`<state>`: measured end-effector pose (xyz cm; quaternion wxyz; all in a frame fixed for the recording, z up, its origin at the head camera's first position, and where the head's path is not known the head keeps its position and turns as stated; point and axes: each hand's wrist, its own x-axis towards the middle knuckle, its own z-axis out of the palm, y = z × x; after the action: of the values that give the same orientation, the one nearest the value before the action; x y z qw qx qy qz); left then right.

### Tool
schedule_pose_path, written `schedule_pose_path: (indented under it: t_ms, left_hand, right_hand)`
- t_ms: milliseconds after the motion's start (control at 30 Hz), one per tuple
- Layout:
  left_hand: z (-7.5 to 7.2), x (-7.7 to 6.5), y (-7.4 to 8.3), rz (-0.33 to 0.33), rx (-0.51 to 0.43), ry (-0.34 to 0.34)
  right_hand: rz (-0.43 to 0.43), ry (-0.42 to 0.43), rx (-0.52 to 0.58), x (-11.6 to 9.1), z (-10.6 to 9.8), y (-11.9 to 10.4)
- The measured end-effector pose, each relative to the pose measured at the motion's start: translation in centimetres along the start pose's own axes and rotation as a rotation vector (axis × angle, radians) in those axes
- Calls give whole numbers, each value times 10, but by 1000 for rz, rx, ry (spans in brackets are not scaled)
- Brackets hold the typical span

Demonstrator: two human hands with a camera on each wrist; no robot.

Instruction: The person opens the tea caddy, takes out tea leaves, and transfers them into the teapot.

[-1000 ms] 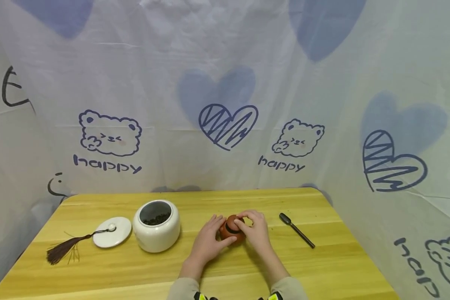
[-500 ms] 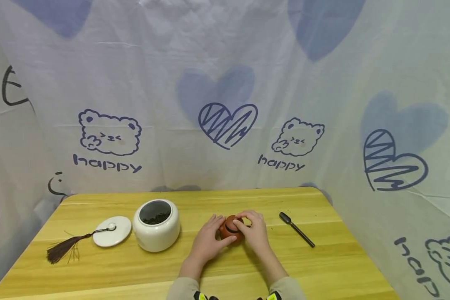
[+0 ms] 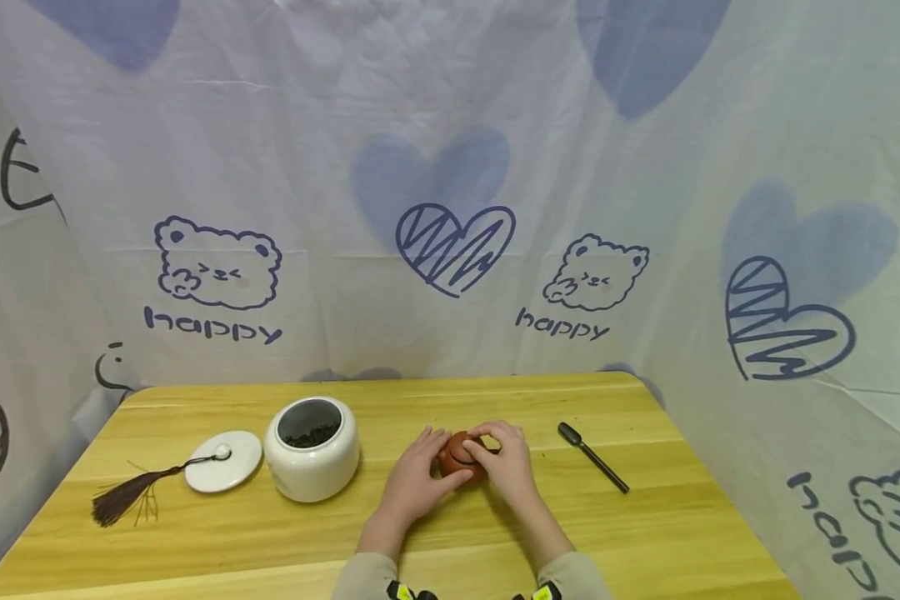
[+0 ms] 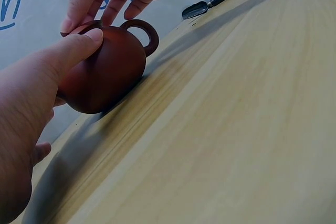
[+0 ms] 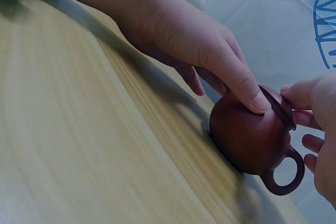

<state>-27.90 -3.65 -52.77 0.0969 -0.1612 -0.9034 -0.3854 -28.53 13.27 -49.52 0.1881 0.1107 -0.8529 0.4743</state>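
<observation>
A small reddish-brown clay teapot stands on the wooden table between both hands. My left hand holds its body from the left, thumb on the near side by the rim and fingers behind it. With thumb and fingertips, my right hand pinches the teapot's lid at the pot's mouth. In the right wrist view the lid is slightly tilted over the opening. The ring handle points to the right, under the right hand. The spout is mostly hidden by the left hand.
Left of the hands is a white jar with dark tea leaves inside. Its white lid, with a brown tassel, lies farther left. A black scoop lies to the right. A printed cloth hangs behind the table.
The right hand has shifted the lid slightly left and down onto the pot's mouth, so the dark gap beneath it has narrowed. The left hand stays around the teapot.
</observation>
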Motion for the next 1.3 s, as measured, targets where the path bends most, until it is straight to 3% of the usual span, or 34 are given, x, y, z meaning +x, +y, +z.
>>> schedule_pose_path:
  t_ms: [767, 1300]
  left_hand:
    - [-3, 3, -3, 3, 10, 17]
    - [1, 1, -4, -15, -12, -10]
  right_hand:
    - [-13, -28, 36, 1, 4, 7]
    - [-3, -33, 46, -5, 5, 16]
